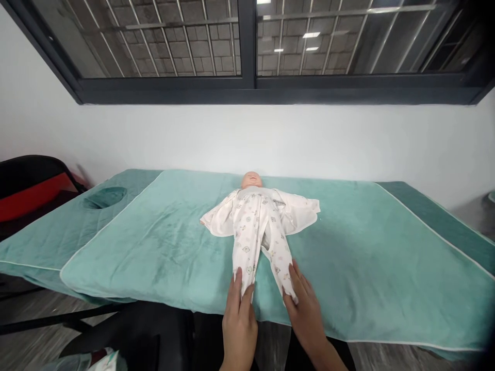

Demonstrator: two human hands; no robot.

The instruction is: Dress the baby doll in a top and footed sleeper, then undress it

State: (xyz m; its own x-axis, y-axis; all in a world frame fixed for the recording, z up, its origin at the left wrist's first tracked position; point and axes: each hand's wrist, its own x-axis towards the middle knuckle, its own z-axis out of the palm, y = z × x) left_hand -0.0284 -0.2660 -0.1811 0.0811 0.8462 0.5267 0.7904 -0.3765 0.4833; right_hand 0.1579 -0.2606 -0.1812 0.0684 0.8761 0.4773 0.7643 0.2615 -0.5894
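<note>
A baby doll (251,180) lies on its back, its head toward the wall. White patterned baby pants (247,226) cover its body up to the chest, and a white top (297,210) spreads out at both sides like open sleeves. My left hand (240,322) grips the end of the pant leg on the left, thumb and fingers around the cloth. The end of the other leg is pinched in my right hand (306,312). The doll's feet are hidden by cloth and fingers.
The doll rests on a bed with a green cover (371,268), which has a face hole (105,198) at its left end. A black chair (34,175) stands at far left, another black seat (135,335) below the front edge. A white wall and a window (247,87) lie behind.
</note>
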